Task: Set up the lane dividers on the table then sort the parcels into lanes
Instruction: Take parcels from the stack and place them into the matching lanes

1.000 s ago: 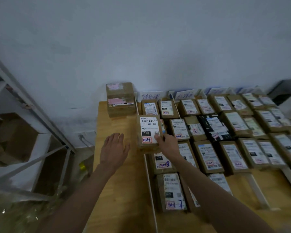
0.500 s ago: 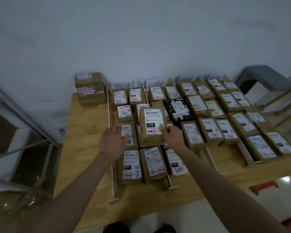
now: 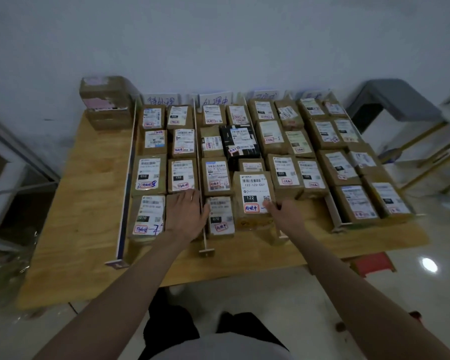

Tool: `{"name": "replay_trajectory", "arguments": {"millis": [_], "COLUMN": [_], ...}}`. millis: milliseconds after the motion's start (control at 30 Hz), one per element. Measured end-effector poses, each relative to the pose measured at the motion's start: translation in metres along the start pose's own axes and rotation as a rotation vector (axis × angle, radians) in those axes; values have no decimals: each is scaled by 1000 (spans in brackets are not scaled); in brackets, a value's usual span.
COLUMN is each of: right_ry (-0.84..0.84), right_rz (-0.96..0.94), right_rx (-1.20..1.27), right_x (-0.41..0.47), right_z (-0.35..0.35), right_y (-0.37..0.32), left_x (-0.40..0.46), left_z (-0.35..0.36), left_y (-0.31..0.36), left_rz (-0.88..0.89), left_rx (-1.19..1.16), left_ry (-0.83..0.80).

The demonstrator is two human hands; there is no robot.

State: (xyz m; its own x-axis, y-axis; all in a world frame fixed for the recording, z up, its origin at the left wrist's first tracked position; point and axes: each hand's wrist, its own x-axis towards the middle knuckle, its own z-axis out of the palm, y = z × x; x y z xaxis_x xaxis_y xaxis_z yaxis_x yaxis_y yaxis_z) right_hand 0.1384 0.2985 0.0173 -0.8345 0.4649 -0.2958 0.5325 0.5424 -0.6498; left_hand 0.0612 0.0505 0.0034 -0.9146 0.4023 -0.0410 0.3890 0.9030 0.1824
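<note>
The lane dividers [image 3: 198,175] are already set along the table [image 3: 89,193], and nearly every parcel lies sorted into a lane. One parcel marked 122 [image 3: 253,197] is held at its near corner by the right hand [image 3: 283,213] over the second lane (placement looks imminent); the left hand [image 3: 186,213] is spread flat on a neighbouring parcel.

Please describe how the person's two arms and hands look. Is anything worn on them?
Both forearms are bare, with no sleeves, watch or gloves visible. The left hand seems to wear a thin ring on one finger, though it is small and blurred. The right hand shows nothing worn.
</note>
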Motion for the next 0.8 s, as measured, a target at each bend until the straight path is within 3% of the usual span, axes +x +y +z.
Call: {"name": "replay_trajectory", "arguments": {"millis": [367, 800], "right_ry": [-135, -173], "right_rz": [121, 105], "right_rx": [-93, -140], "right_x": [12, 52], "right_z": [8, 25], "right_y": [68, 73], "left_x": [0, 13], "left_z": [33, 52], "left_y": [41, 43], "left_rz": [-1, -51], "left_rx": [18, 14], "left_ry": [-74, -103]}}
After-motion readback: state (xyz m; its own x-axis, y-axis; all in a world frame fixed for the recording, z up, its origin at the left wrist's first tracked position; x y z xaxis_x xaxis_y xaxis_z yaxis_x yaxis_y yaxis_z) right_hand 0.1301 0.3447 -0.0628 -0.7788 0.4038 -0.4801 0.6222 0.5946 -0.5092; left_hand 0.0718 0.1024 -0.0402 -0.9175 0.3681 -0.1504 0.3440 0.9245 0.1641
